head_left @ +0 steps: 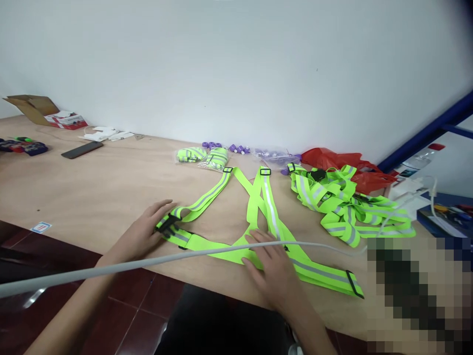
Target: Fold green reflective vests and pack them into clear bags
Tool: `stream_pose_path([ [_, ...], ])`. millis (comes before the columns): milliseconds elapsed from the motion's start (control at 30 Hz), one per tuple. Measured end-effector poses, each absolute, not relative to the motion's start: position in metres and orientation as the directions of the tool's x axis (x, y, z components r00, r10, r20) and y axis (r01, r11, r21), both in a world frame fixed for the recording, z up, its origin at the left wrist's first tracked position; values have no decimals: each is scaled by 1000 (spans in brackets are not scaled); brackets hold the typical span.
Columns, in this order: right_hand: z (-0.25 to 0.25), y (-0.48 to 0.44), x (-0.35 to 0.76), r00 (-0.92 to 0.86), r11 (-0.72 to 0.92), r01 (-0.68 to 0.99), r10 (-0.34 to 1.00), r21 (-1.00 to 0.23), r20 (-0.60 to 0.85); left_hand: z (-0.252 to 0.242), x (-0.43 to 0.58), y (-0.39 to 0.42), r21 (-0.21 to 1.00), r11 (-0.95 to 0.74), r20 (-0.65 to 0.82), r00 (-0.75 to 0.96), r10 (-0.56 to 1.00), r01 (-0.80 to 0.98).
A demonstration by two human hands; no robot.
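A neon-yellow reflective vest [236,254] made of grey-striped straps lies spread on the table, two straps crossing in its upper part. My right hand [268,261] rests on its middle, palm down with fingers apart. At the vest's left end, my left hand [153,222] touches the strap beside a black buckle [168,224]; its fingers are stretched out, and the thumb side is partly hidden. Black sliders [265,171] sit at the strap tops. A white cable [207,251] runs across the view, in front of the vest and my left forearm.
To the right lies a tangled heap of similar straps [343,202], with a red plastic bag [332,160] behind. Bagged vests [217,158] and purple rolls [240,149] stand by the wall. Leftward are a dark phone-like slab [82,150] and a cardboard box [33,108].
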State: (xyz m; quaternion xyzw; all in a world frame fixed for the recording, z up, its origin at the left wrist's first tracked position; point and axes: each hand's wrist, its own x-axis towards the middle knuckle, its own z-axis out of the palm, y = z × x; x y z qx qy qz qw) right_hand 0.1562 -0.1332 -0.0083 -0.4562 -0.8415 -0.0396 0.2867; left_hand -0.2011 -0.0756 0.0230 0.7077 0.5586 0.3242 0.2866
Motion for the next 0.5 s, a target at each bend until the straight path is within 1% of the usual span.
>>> stream_pose_path([
  [133,-11,-147,208,-344,492,856,770,-156,538,12,-208,-90,673,-293,132,280,951,679],
  [233,-18,-156,237,-312,441,883,809,-163,499,11,-209,-99,590,-391,172,364,916,706],
  [300,-20,-160,248,-320,438,877,838,-196,442,15,-209,-103,504,-480,186,453,872,718],
  [433,-17,-162,252,-338,447,841,874,-304,349,24,-207,-107,258,-665,160,648,745,701],
  [500,-14,-158,250,-338,437,829,888,-349,311,27,-204,-105,187,-718,131,707,695,670],
])
